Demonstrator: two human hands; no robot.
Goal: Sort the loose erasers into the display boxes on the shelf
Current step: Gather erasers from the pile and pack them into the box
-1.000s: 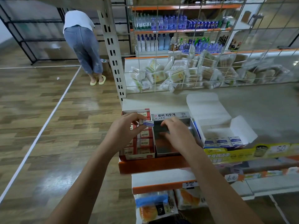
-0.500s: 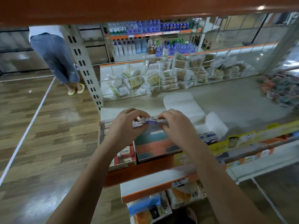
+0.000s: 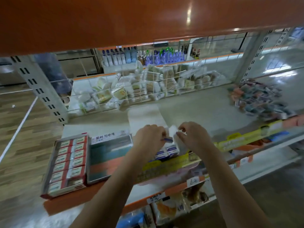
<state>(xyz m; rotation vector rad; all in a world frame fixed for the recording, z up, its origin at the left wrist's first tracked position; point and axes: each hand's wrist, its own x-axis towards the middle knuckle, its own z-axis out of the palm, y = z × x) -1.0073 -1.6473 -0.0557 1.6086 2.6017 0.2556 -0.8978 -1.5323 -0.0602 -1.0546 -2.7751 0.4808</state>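
Observation:
My left hand [image 3: 148, 139] pinches a small eraser [image 3: 168, 139] with a blue sleeve, and the curled fingertips of my right hand [image 3: 195, 138] meet its right end. Both hands hover over the white display box [image 3: 143, 119], where blue-and-white erasers [image 3: 171, 150] lie at the front. Left of it stands an empty grey display box [image 3: 108, 155] with a printed label. At the far left, a red display box [image 3: 47, 192] is filled with rows of red-and-white erasers. Motion blur softens the whole view.
An orange shelf [image 3: 148, 18] overhangs the top of the view. Behind a wire divider [image 3: 148, 83] lie packets of cotton swabs. A heap of colourful small packets [image 3: 258, 99] sits at the right. Yellow price strips [image 3: 238, 140] line the shelf's front edge.
Both hands carried the eraser to the right, from above the grey box to above the white box. My head dropped lower, so the upper shelf now fills the top.

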